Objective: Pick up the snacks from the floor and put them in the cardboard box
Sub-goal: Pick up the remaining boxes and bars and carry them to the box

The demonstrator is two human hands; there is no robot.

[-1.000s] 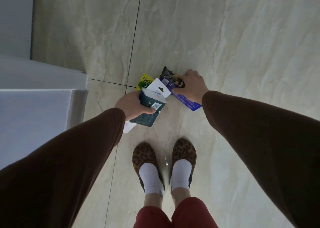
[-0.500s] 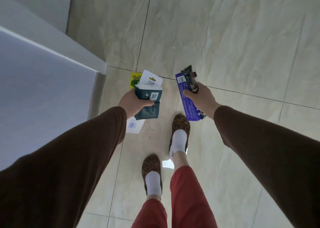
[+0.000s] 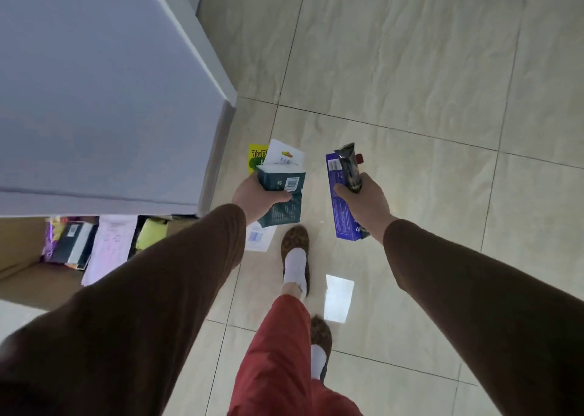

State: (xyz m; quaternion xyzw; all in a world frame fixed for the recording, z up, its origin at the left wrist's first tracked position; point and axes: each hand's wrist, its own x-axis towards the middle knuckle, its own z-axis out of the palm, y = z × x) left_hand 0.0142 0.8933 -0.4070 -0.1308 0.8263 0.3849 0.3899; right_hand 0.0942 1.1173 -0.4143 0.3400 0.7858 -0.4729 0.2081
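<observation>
Both hands are loaded: the left hand (image 3: 256,196) grips a dark green carton (image 3: 281,194) with loose packets behind (barely pinched). The right hand (image 3: 366,200) holds a blue box (image 3: 343,207) and dark wrapper (image 3: 349,166). These could slip before reaching the brown cardboard box (image 3: 22,245).

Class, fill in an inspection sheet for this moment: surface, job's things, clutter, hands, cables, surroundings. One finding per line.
Surface: beige tiled floor, glossy, with a bright reflection.
Job's things: dark green packet, white packet and yellow packet bunched together; blue box and dark bar together; cardboard box lower left, already holding snacks.
Clutter: nothing seen.
Hands: left hand grips the green packet bunch; right hand grips blue box and bar.
Cables: nothing seen.
Surroundings: white cabinet overhanging the box.
</observation>
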